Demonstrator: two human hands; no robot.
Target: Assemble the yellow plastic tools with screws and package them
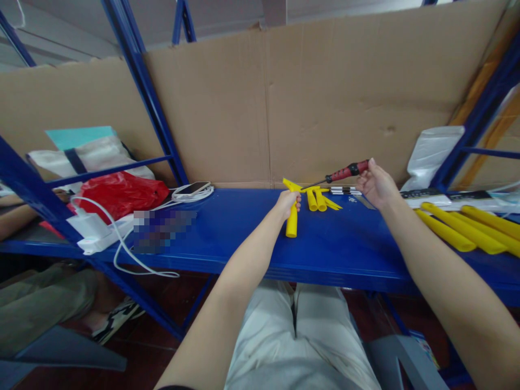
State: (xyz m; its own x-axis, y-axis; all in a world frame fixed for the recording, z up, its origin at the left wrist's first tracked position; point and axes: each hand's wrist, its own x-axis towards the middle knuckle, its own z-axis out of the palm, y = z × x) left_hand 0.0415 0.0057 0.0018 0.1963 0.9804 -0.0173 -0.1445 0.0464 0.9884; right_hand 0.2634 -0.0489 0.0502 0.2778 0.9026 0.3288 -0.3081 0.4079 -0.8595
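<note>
My left hand (289,203) is closed around a yellow plastic piece (291,227) with a tubular handle and a forked top, held above the blue shelf. My right hand (376,183) grips the end of a red and black screwdriver (345,172). Its thin shaft points left and its tip meets the yellow piece beside my left fingers; exactly where it touches is hidden. Just behind and to the right lie further yellow parts (320,200) of similar shape. Small white and black sticks (345,190) and a flat metal strip (365,202) rest near my right hand.
Several yellow tubes (450,230) lie at the right of the blue shelf (235,233). To the left are a phone (195,188) on coiled white cable, a power strip (97,238) and a red plastic bag (122,192). Cardboard (325,103) walls the back. Another person sits at far left.
</note>
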